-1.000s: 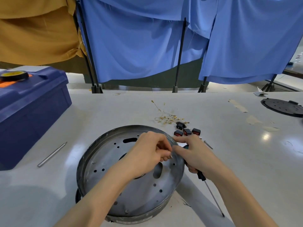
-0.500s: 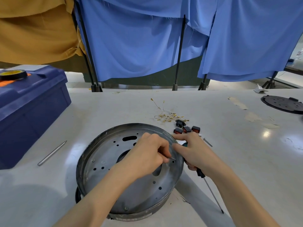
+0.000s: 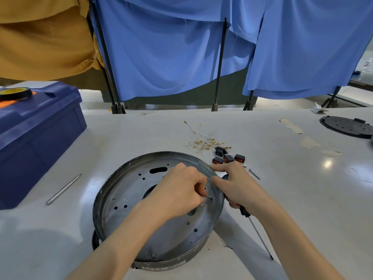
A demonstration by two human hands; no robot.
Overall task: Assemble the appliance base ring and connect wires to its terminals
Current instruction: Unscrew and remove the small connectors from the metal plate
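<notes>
A round grey metal base ring [image 3: 129, 190] with many holes lies on the table in front of me. My left hand [image 3: 181, 190] is over the ring's right half and pinches a small screw [image 3: 209, 197] against the plate near the rim. My right hand [image 3: 236, 186] rests on the ring's right rim with two fingers stretched onto it, while its other fingers grip a screwdriver [image 3: 254, 229] whose shaft points down and right onto the table. A bundle of thin wires with brass terminals [image 3: 203, 141] lies behind the ring.
Several small black and red switches [image 3: 228, 157] and a loose screw [image 3: 254, 174] lie right of the ring. A blue toolbox [image 3: 36, 138] with a tape roll [image 3: 15, 92] stands at left, a metal rod [image 3: 63, 188] beside it. A black disc [image 3: 347, 127] sits far right.
My left hand has shifted down along the ring's right side and now sets the screw against the plate. My right hand stays on the rim with the screwdriver.
</notes>
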